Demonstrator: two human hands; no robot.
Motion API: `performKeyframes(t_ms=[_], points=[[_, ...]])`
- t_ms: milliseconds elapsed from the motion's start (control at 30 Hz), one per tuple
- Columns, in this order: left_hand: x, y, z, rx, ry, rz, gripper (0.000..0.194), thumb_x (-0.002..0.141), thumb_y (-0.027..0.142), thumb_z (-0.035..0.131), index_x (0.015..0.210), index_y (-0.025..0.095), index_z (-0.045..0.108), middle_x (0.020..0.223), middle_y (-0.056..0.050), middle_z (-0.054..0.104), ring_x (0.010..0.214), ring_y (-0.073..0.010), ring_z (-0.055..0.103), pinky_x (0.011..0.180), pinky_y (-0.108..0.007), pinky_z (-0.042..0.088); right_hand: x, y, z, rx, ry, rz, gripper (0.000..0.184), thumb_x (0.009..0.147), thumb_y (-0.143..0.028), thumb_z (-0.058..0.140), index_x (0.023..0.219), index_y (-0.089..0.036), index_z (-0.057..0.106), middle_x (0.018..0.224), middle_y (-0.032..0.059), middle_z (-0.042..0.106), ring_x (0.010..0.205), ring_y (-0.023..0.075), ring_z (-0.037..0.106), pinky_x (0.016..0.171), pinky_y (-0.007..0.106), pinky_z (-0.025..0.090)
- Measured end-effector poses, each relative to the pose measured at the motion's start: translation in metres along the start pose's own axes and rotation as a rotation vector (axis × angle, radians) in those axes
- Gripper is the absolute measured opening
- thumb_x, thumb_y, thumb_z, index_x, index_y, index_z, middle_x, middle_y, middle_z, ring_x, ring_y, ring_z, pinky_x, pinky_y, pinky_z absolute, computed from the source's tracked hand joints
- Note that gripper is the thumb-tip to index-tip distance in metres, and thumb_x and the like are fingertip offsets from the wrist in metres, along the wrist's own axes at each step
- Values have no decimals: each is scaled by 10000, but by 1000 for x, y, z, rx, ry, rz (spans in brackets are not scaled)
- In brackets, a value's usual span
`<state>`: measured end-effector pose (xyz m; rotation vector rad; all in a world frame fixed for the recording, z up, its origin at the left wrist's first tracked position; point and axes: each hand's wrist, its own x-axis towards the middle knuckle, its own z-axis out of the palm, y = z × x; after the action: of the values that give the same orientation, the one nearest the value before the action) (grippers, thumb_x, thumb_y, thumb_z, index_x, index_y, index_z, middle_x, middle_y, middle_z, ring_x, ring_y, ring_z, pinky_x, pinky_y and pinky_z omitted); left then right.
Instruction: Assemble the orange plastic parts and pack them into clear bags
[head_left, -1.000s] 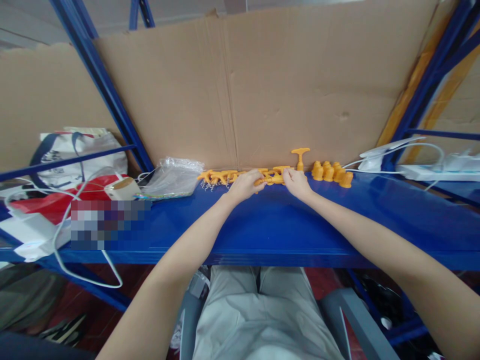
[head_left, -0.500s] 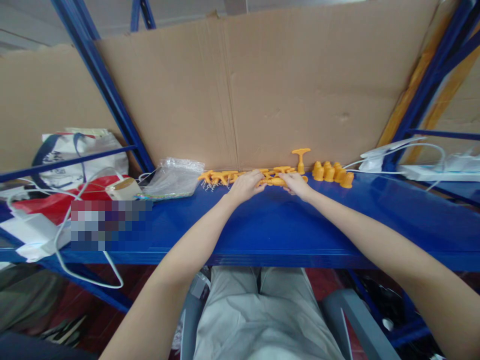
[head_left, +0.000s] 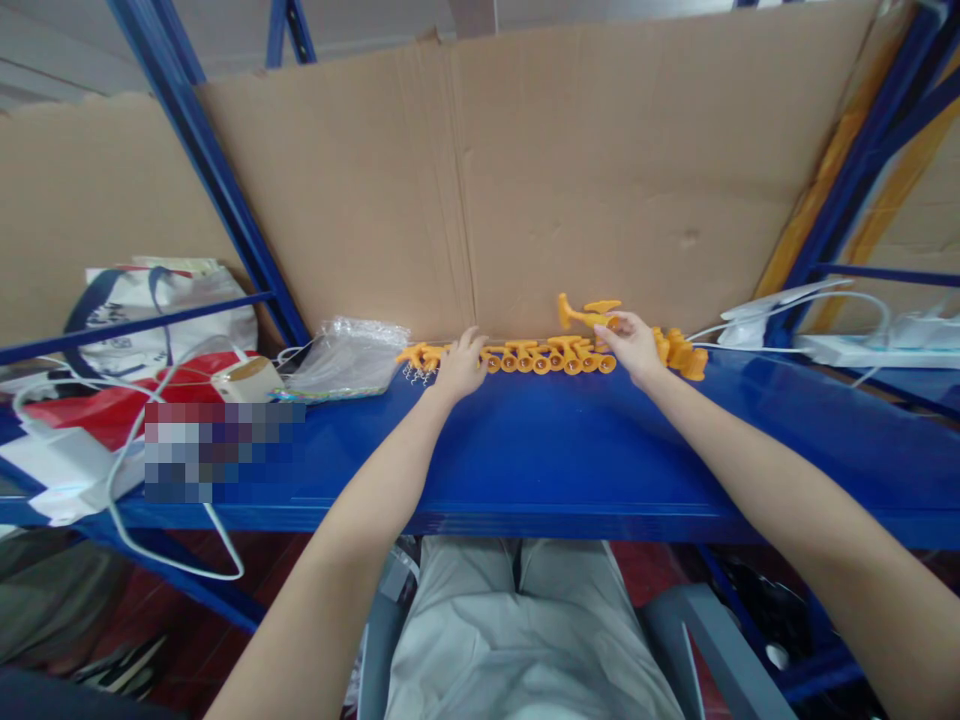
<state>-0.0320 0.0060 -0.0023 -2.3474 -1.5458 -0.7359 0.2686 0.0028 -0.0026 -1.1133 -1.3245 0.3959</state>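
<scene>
A row of several orange T-shaped plastic pieces [head_left: 547, 356] lies along the back of the blue shelf [head_left: 525, 450], against the cardboard. My left hand [head_left: 459, 366] rests at the row's left end, fingers curled on the pieces there. My right hand [head_left: 636, 346] is raised a little at the row's right end and pinches one orange T-shaped piece [head_left: 579, 314], tilted sideways in the air. Several orange cone-shaped caps [head_left: 679, 350] stand just right of that hand. More orange pieces and small metal springs [head_left: 418, 362] lie left of my left hand.
A clear plastic bag [head_left: 345, 355] and a tape roll [head_left: 246, 379] sit at the left, beside a white and red bag [head_left: 150, 320] and white cables [head_left: 127, 470]. A white power strip [head_left: 862, 345] lies at the right. A cardboard sheet [head_left: 525, 180] backs the shelf.
My right hand has moved right and lifted the upright T-shaped piece, now tilted in the air. My left hand has slid left, uncovering the row of pieces.
</scene>
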Motion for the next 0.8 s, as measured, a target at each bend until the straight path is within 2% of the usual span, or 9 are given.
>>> performKeyframes(t_ms=[33,133,200,300,400,500,667,800], points=[[0,-4,0,56,-44,-83,497,898,214,491,1396,207,492,1579,-142,347,1401,-335,418,1102,-522,405,2,5,-4,-140,50,-91,307,816,-298,655,1096,-197,581,1020,69,688,801,195,643,749,368,544],[-1,-16,3,158,-235,-254,510,904,225,466,1411,179,489,1536,-161,422,1387,-335,442,1097,-495,413,2,12,-15,-540,51,-267,349,848,-269,595,1180,-161,599,1156,140,663,937,261,645,846,424,511],[0,-23,5,172,-361,-270,501,917,234,434,1412,179,494,1513,-138,467,1370,-300,472,1109,-456,406,-3,11,-17,-744,14,-313,368,889,-263,539,1233,-150,596,1198,164,648,1008,291,637,872,431,491],[3,-29,7,174,-425,-255,502,920,231,416,1414,191,496,1483,-105,517,1353,-251,499,1112,-380,402,-12,6,-13,-980,-48,-328,388,925,-264,486,1284,-159,590,1201,171,654,1077,325,616,879,435,464],[3,-29,6,177,-415,-251,484,914,236,434,1385,186,531,1427,-99,576,1321,-235,535,1089,-329,419,-18,5,-5,-1141,-128,-316,399,928,-237,468,1298,-153,593,1181,185,669,1094,339,606,898,443,434],[3,-25,3,169,-381,-272,438,910,242,463,1327,177,581,1359,-102,630,1272,-231,579,1058,-299,442,-19,6,-1,-1206,-166,-289,417,927,-220,451,1312,-142,588,1184,197,672,1093,345,605,911,459,421],[1,-16,-2,115,-247,-360,370,930,237,471,1256,138,614,1258,-140,682,1200,-238,628,1000,-291,478,-17,10,-5,-1144,-220,-182,529,940,-262,410,1446,-124,480,1300,201,630,1189,346,575,971,492,421],[2,-8,-9,82,-135,-423,383,984,323,414,1245,113,601,1221,-167,689,1180,-250,639,978,-309,489,-15,12,-8,-1089,-270,-108,619,928,-271,411,1532,-144,376,1399,187,573,1268,347,535,1027,522,415]])
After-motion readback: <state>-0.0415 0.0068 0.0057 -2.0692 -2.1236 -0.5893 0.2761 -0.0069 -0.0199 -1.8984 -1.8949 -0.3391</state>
